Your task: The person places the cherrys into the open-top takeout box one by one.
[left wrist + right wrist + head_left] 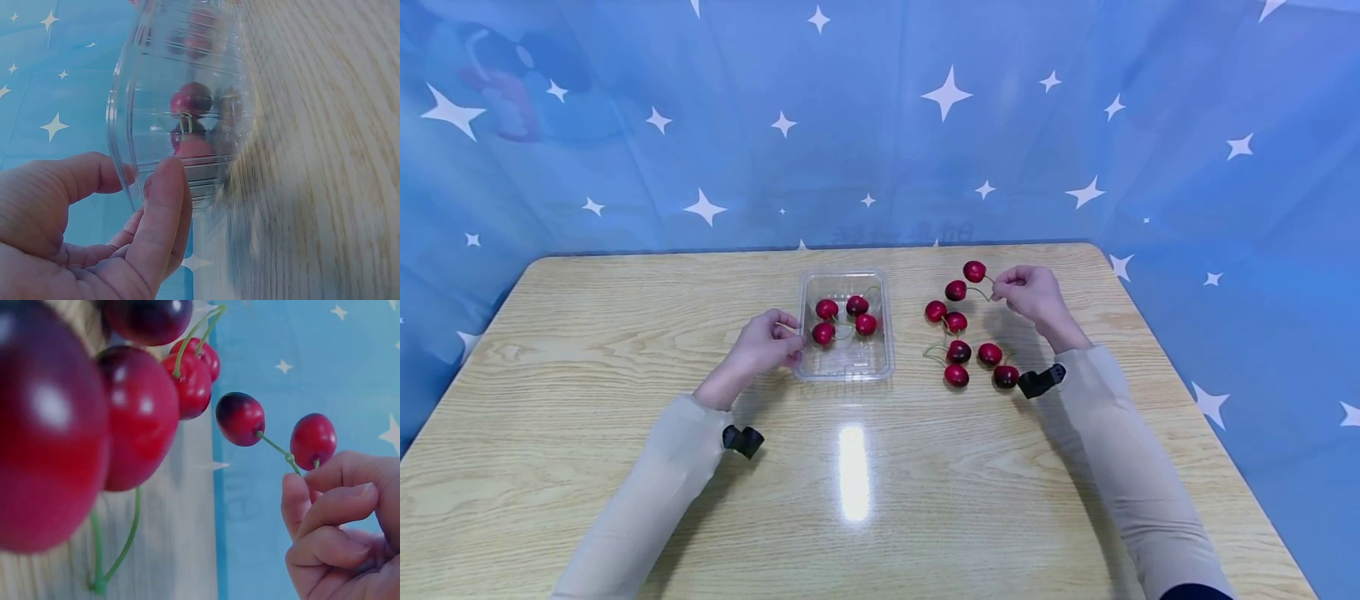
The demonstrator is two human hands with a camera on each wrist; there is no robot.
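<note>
A clear plastic box (847, 367) stands on the table with several red cherries (866, 324) inside. My left hand (765, 342) grips its left wall; in the left wrist view the thumb and fingers (164, 206) lie on either side of the rim. Over on the right, my right hand (1032, 293) pinches the green stem of a pair of cherries (240, 419). Those two fruits hang from the fingertips in the right wrist view, one darker than the other. Nearer to me lie several loose cherries (957, 376), joined by stems in pairs.
The wooden table (737, 517) reaches back to a blue curtain (880, 125) with white stars. A small black camera is worn on each wrist. The loose cherries lie between the box and my right forearm.
</note>
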